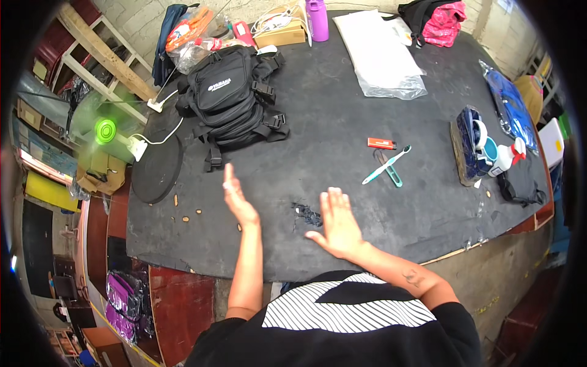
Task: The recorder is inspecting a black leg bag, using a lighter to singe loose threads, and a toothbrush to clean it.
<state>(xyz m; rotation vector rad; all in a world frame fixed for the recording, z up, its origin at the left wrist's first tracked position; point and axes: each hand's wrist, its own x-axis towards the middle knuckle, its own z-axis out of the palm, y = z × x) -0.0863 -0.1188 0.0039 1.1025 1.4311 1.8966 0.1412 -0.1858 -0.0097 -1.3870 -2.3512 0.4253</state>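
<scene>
My right hand (338, 226) lies palm down on the black tabletop (318, 92), its fingers stretched out and its thumb apart. Just left of its fingers is a small heap of dark scraps (307, 214), too small to make out in detail. My left hand (240, 202) is turned on edge, with straight fingers pointing away from me and nothing in it. Beyond the left hand sits a black backpack (229, 92) with straps and buckles. To the right, a white and teal toothbrush (386, 165) crosses a teal-handled tool (394, 177), near a small red-orange item (381, 144).
Plastic-wrapped white sheets (382, 52) and a purple bottle (317, 21) stand far back. At right are a dark blue holder (469, 144), a spray bottle (506, 158) and a black pouch (520, 186). A green fan (105, 131) and its cable are at left.
</scene>
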